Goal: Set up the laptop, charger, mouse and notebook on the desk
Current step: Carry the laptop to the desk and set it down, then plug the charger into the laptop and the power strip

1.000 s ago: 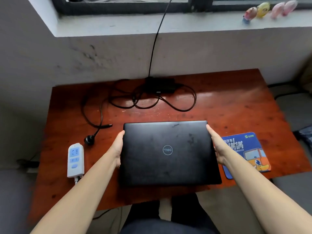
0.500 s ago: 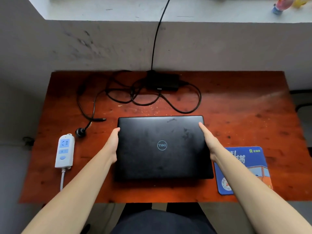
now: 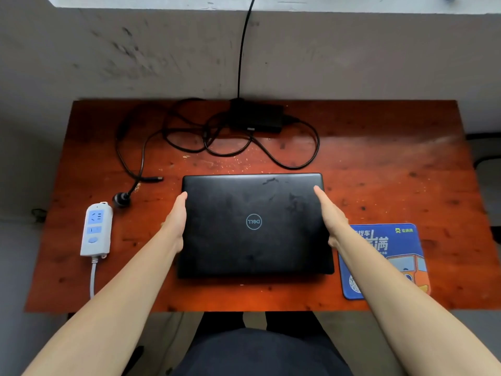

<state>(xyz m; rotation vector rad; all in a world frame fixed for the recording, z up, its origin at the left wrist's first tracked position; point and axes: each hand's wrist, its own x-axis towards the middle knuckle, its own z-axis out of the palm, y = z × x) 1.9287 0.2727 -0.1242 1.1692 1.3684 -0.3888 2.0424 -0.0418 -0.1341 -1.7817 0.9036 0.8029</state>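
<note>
**Closed laptop held at both sides on the wooden counter**

The closed black rectangular laptop (image 3: 254, 226), its lid smudged and marked with a round blue logo, lies flat near the front middle of the reddish-brown wooden counter (image 3: 379, 164). The left hand (image 3: 176, 223) presses against its left edge and the right hand (image 3: 329, 215) against its right edge, palms facing each other. On both hands the fingers (image 3: 181, 202) are stretched out straight along the sides of the lid rather than curled; they bracket the laptop between them, though whether any fingertips hook under its edge cannot be told from this angle.

Behind the laptop, at the back of the counter, sits the black brick-shaped charger (image 3: 257, 118), with its thin black cable (image 3: 298, 158) looped loosely across the wood. One end of the cable finishes in a small barrel plug (image 3: 154, 179) lying just left of the laptop's far corner. A second black cord (image 3: 241, 50) runs from the charger up the grey wall.

To the left, near the counter's edge, lies a white and pale blue power strip (image 3: 96, 232), with a round black plug (image 3: 121, 198) just beyond its far end. To the right, a blue printed rectangular mouse pad (image 3: 401, 256) lies partly under the right forearm, just beside the laptop.
</note>
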